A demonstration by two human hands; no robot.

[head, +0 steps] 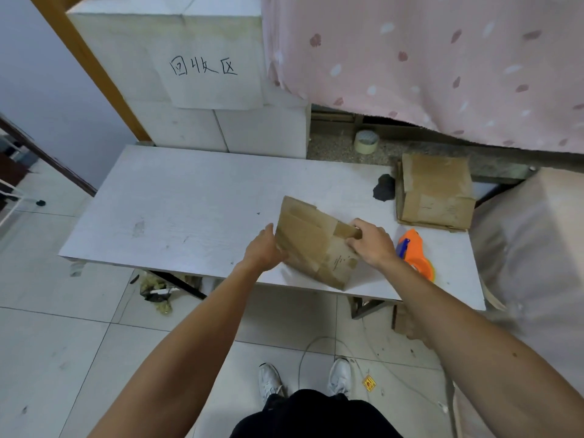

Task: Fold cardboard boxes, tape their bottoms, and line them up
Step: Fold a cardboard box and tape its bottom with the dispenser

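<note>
Using the near right of the white table (189,200) to tip a flattened cardboard box (309,245) on edge, likely for squaring open: clasping its left edge with the left hand (264,251), pinching a right flap with the right hand (369,243); orange tape dispenser (414,251) alongside, ready.

left of table (164,210): open surface, wide way in from near edge
middle: box (313,245) tilted up, blocks crossing
right near edge: tape dispenser (414,252) near box
right far corner: cardboard stack (436,194), black lump (384,188) beside it
back left: white blocks (189,121) close off far edge
</note>
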